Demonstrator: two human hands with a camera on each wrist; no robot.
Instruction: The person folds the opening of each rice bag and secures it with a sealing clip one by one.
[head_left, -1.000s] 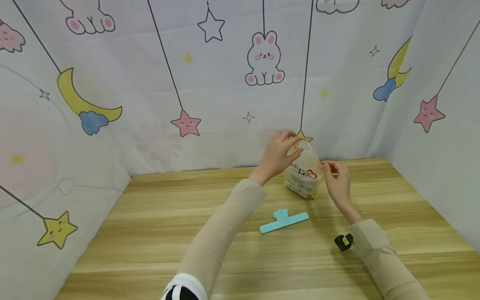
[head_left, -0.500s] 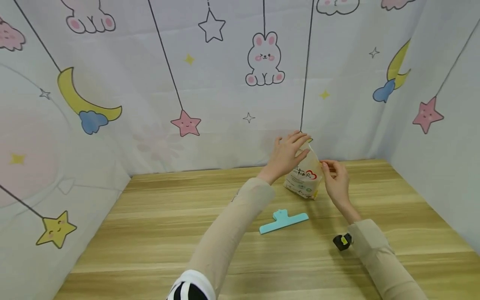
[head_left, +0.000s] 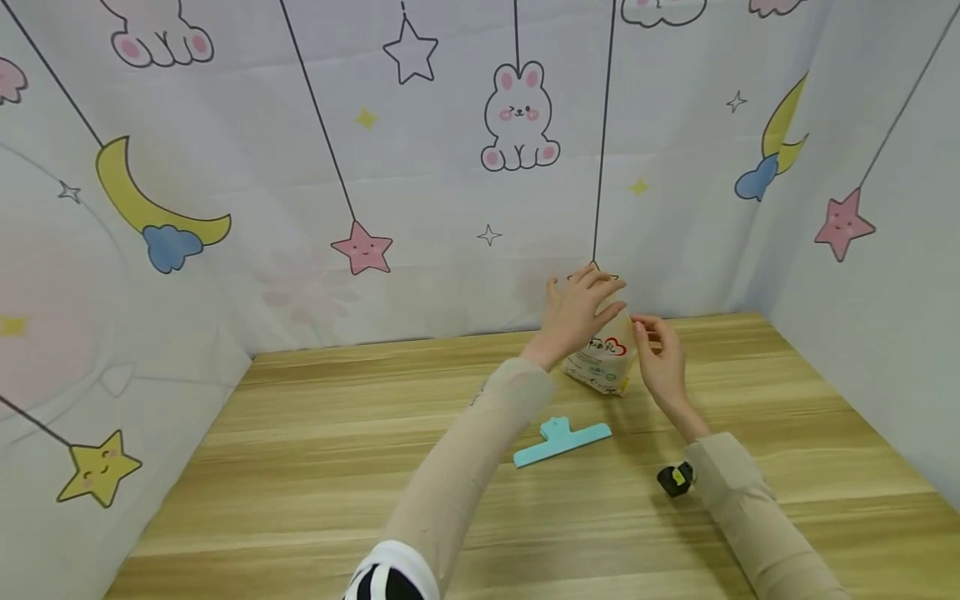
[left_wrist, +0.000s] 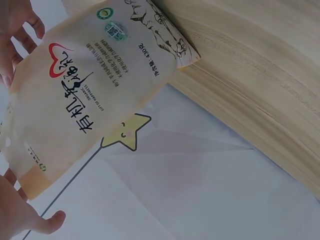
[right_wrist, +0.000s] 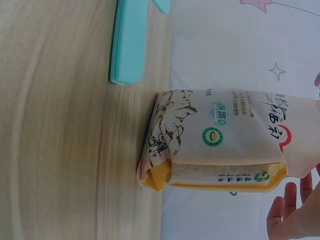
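Observation:
A cream-coloured paper food bag [head_left: 600, 367] with dark lettering and a red heart stands upright near the back of the table. A side panel in the right wrist view seems to show pale contents. My left hand [head_left: 573, 317] is at the bag's top, fingers extended; in the left wrist view its thumb sticks out away from the paper, and some fingers are hidden behind the bag. At the bag's right edge, my right hand [head_left: 663, 362] pinches the upper side between thumb and fingers. A light-blue bag clip [head_left: 562, 443] lies in front of the bag.
The wooden table [head_left: 360, 433] meets a white printed curtain [head_left: 435, 183] close behind the bag. More curtain hangs along both sides. A small black device [head_left: 675, 479] with a yellow mark sits at my right sleeve.
My left hand has slid rightward across the bag's top, covering more of it. The right hand keeps its place at the edge. The head view has shifted slightly; the clip lies still.

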